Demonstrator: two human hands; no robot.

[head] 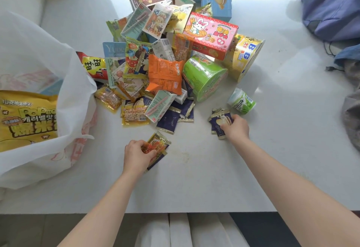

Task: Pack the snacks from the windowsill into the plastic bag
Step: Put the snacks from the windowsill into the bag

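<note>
Left hand: the left hand [137, 154] has its fingers curled tight over a small orange-and-gold foil sachet [158, 142], with a dark navy packet pinned under it against the white stone windowsill [204, 168].
Right hand: the right hand [237, 128] is clamped on a loose fan of navy foil sachets with gold edges [219, 119], just beside a little white-and-green plastic tub [241, 100].
Snacks: most sit in a jumbled heap of boxes, cups and packets [171, 56] in the middle of the sill, beyond both hands.
Bag: the white translucent plastic bag [76, 83] slumps at the left, its mouth facing the heap, with a big yellow popcorn bag [27, 118] already inside.
Slip risk: each hand holds a thin stack of slick foil. I'd expect the bottom packets to slide out on the way over, since only the top ones are properly gripped.
Bag risk: nothing props the limp mouth open, so sachets could land on the fold and skid back out.
Knock risk: the right wrist swinging left may clip the tub or the green noodle cup [204, 75] lying on its side and set either rolling.
</note>
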